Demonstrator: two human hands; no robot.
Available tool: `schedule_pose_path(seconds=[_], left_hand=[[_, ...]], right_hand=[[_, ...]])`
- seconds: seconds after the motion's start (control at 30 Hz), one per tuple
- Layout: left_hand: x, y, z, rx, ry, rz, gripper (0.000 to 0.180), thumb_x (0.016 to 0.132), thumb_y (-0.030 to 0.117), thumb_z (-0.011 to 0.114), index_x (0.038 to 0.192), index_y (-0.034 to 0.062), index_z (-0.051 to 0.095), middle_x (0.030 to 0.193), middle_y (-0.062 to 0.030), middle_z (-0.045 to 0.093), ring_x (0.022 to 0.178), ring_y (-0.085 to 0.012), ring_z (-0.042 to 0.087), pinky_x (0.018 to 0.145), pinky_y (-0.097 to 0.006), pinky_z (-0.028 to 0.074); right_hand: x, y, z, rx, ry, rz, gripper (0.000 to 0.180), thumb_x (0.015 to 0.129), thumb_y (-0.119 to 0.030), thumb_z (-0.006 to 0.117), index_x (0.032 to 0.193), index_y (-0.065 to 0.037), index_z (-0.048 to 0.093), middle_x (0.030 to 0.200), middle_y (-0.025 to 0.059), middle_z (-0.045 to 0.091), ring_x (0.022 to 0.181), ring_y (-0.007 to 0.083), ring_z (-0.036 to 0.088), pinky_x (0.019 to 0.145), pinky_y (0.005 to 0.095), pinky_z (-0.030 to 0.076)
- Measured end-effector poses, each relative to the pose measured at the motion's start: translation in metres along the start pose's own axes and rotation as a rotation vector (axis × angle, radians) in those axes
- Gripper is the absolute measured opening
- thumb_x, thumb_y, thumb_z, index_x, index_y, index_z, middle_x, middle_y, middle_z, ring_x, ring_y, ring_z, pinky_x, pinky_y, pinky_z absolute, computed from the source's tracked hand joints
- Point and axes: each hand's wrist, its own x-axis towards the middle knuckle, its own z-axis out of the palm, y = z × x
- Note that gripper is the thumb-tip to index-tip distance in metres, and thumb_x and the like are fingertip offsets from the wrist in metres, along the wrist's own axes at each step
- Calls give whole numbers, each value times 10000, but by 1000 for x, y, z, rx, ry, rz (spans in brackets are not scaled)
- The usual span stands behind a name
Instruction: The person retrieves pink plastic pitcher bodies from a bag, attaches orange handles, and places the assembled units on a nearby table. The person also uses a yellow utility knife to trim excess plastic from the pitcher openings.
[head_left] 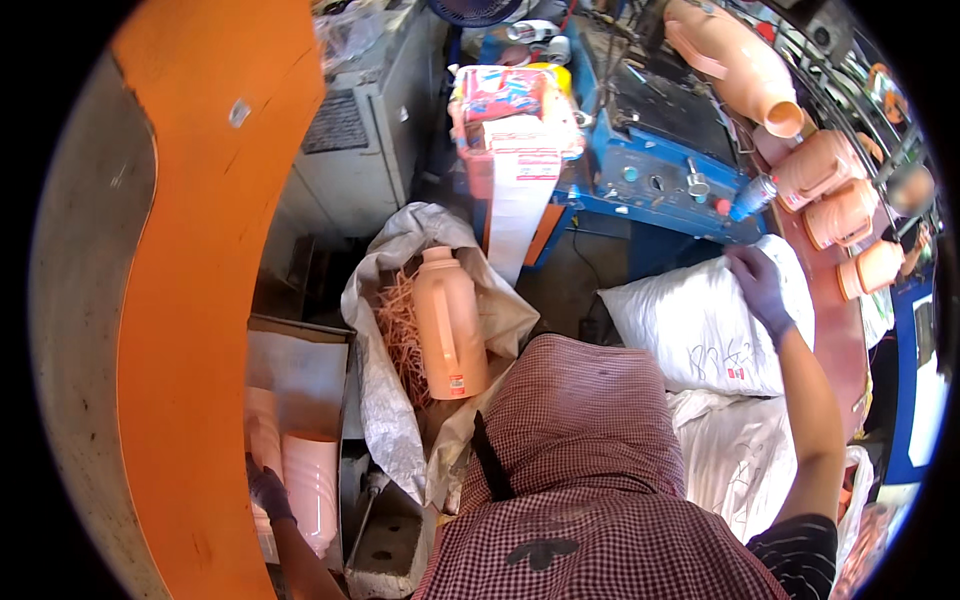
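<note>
My left hand (268, 492), in a dark glove, is down at the lower left and grips the side of a pale pink plastic cylinder (312, 480) standing in an open box. My right hand (757, 285), also gloved, rests on the top edge of a stuffed white sack (700, 330) below a blue machine (660, 170). Between them a tall peach plastic flask body (450, 325) lies in an open white bag (385, 400) with orange plastic shavings (400, 330). My checked apron fills the lower middle.
A curved orange panel (200, 300) runs down the left. Several peach flask bodies (830, 190) lie on a reddish bench at the right. A grey cabinet (365, 140) stands behind the bag, next to a stack of packages with a long white label strip (520, 190).
</note>
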Motion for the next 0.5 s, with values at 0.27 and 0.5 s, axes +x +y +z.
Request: schedule_pose_path(seconds=[0.27,0.5], left_hand=[[-47,199,-231,-538,-1,435,443,839,64,657,1275,17,589,1207,-224,586,1127,-409,566,981,-446,465],[-62,302,-241,-1455,-777,201,388,902,101,654,1274,-5,616,1076,-64,712,817,-124,651,703,-261,534]], right_hand=[[139,-175,146,-113,45,-676,247,859,-236,710,1063,-99,683,1058,105,634,1062,315,614,946,444,479],[179,-209,201,-193,-76,-402,226,844,-238,707,1018,-100,667,1040,136,647,1038,316,640,900,433,504]])
